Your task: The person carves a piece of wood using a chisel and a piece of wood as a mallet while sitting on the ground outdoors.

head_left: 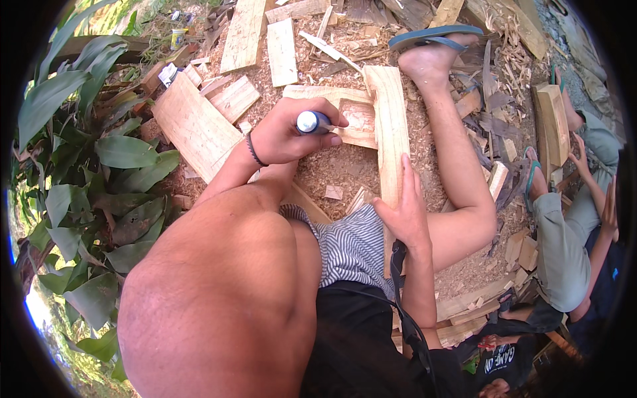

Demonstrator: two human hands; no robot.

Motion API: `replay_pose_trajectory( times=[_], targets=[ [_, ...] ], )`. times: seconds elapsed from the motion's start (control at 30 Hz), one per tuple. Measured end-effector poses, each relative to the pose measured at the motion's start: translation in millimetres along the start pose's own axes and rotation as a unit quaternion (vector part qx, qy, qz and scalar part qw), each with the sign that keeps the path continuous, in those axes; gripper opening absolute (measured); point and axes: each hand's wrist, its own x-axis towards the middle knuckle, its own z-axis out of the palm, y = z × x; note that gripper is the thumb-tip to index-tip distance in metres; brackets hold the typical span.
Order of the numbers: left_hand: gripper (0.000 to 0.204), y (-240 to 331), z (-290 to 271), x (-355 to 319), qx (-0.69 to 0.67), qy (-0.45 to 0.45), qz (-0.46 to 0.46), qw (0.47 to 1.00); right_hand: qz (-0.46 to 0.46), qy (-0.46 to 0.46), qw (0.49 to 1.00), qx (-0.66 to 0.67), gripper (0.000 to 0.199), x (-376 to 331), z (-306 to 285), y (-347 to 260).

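My left hand [285,132], with a dark band at the wrist, grips a tool with a short blue handle and round white end [307,122]. Its thin tip points right, toward a recess in a pale wooden piece [318,93]; whether it touches the wood I cannot tell. A long pale board [393,126] crosses the right end of that piece and runs back toward my lap. Along this board's near part rests my right hand [406,215], fingers stretched out and thumb apart, holding nothing.
Cut boards [196,123] and offcuts lie over the shavings-covered ground. Leafy plants [126,152] crowd the left side. My right leg [458,152], with a blue sandal [434,34], bends around the board. Another person in grey-green trousers [561,245] sits at right near an upright wood block [552,123].
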Motion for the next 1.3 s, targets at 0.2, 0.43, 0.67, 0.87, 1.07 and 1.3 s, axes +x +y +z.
replay_pose_trajectory(
  times=[0.2,0.43,0.67,0.87,1.07,1.3],
  targets=[
    [0.025,-0.3,1.5,0.5,0.005,0.001,-0.004,1.0,-0.003,0.0,1.0,-0.012,0.094,0.4,-0.2,2.6],
    [0.026,-0.7,1.1,-0.6,-0.003,0.003,-0.02,1.0,0.011,-0.01,1.0,-0.007,0.094,1.0,-1.1,0.8],
    [0.024,-1.5,-3.7,-1.1,-0.016,-0.002,-0.035,0.999,-0.036,0.03,0.993,0.106,0.094,-10.7,-4.6,-7.4],
    [0.019,-22.9,-8.3,-0.2,0.049,-0.041,-0.052,0.997,-0.297,0.039,0.953,0.037,0.094,-22.3,-84.5,-84.8],
    [0.02,-48.3,15.7,-5.3,-0.035,-0.023,-0.098,0.994,-0.21,-0.071,0.972,-0.075,0.1,-17.1,-72.2,-86.3],
    [0.022,-39.0,27.4,-15.9,-0.001,0.053,-0.114,0.992,-0.356,0.074,0.931,-0.007,0.098,-39.0,-71.7,-96.3]
  ],
)
